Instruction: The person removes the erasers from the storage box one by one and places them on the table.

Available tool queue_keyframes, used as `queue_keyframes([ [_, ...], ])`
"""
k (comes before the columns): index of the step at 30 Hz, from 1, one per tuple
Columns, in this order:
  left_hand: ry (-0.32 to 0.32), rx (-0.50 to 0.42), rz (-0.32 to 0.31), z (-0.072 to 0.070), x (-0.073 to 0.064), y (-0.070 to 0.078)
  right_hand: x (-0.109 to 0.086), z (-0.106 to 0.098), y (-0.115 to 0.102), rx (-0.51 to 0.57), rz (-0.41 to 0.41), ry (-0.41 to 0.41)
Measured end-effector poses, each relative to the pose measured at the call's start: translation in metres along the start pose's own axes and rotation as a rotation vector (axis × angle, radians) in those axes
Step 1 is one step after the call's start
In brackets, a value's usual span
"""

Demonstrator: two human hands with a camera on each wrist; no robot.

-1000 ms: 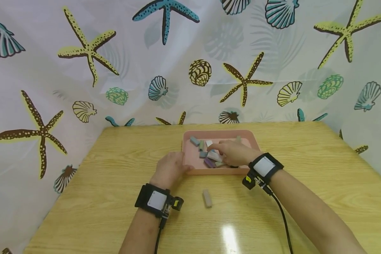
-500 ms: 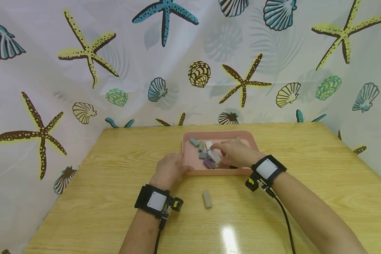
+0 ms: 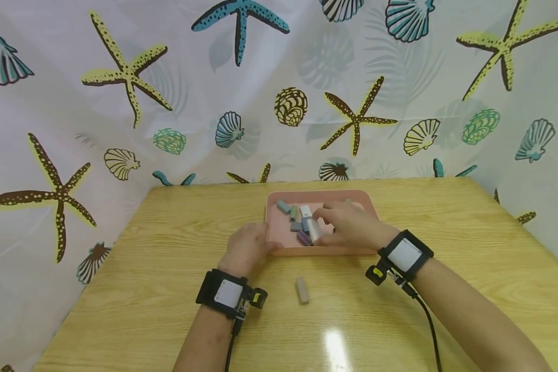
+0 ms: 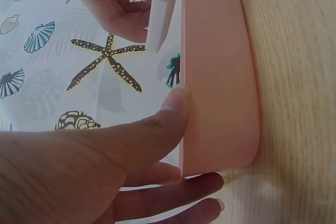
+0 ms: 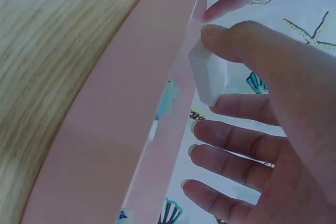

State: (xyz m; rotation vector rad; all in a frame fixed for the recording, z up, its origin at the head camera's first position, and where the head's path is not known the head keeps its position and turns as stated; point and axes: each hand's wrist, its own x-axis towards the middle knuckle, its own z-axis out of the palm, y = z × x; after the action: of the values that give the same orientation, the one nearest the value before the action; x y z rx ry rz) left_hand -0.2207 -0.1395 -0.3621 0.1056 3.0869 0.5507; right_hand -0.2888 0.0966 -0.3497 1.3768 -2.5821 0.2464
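My right hand (image 3: 353, 225) pinches a white slant-ended eraser (image 5: 209, 72) between thumb and forefinger, over the pink tray (image 3: 321, 251). In the right wrist view the other fingers are spread below it, holding nothing. In the left wrist view the same white eraser (image 4: 161, 22) stands tilted above the tray's wall. My left hand (image 3: 246, 247) grips the tray's near left corner, its thumb (image 4: 176, 108) on the rim and fingers around the outside. Inside the tray lie a purple piece (image 3: 304, 238), a green piece (image 3: 293, 213), grey-blue pieces (image 3: 283, 206) and a white-and-blue eraser (image 3: 305, 213).
A beige eraser-like block (image 3: 302, 290) lies on the wooden table (image 3: 190, 217) in front of the tray. Behind the table hangs a cloth (image 3: 256, 93) printed with shells and starfish. A black cable (image 3: 430, 320) trails from the right wrist's camera.
My right hand has shifted slightly right and turned the white eraser from lying crosswise to more upright, lengthwise. The left hand stays at the tray's corner.
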Motion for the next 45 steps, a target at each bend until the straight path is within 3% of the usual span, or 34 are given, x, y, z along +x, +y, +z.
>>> queue_keyframes([
  [15, -0.001, 0.015, 0.007, -0.002, 0.002, -0.001, -0.022, -0.014, -0.03, -0.019, -0.122, -0.007],
  [23, 0.002, 0.019, 0.009, -0.003, 0.001, 0.0, -0.033, -0.012, -0.048, -0.034, -0.117, -0.088],
  [36, 0.004, 0.012, 0.014, -0.002, -0.001, 0.0, -0.045, 0.009, -0.062, -0.052, -0.09, -0.238],
  [45, 0.013, 0.018, 0.024, -0.002, -0.003, 0.0, -0.047, 0.014, -0.062, -0.039, -0.1, -0.24],
])
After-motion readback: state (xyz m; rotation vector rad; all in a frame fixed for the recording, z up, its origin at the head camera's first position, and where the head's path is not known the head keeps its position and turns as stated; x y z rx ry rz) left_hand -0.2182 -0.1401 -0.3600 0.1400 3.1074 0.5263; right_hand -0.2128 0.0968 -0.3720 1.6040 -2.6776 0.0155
